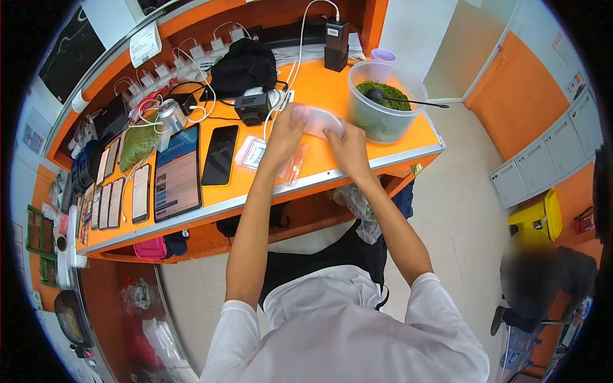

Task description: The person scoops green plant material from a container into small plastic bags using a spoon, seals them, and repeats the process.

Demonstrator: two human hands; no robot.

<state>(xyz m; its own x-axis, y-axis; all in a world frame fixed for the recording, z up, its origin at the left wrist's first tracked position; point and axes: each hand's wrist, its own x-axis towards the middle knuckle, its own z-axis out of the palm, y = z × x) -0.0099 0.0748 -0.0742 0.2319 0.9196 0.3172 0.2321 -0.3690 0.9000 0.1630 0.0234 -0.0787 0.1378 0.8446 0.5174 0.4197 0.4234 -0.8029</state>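
A small translucent plastic bag (318,122) is stretched between my two hands above the orange desk. My left hand (287,131) grips its left end, and my right hand (348,145) grips its lower right edge. Just right of my right hand stands a large clear tub (389,121) of green leafy bits, with a black long-handled scoop (377,94) lying in it. Under and left of my left hand lie a labelled clear packet (253,153) and some clear pinkish plastic (295,167). A black phone (220,155) is further left.
The orange desk (331,165) also holds a tablet (179,172), several phones, a bag of green leaves (138,148), a can (172,116), a black cloth bag (245,69), cables and a purple cup (383,56). A person (539,281) sits at the far right.
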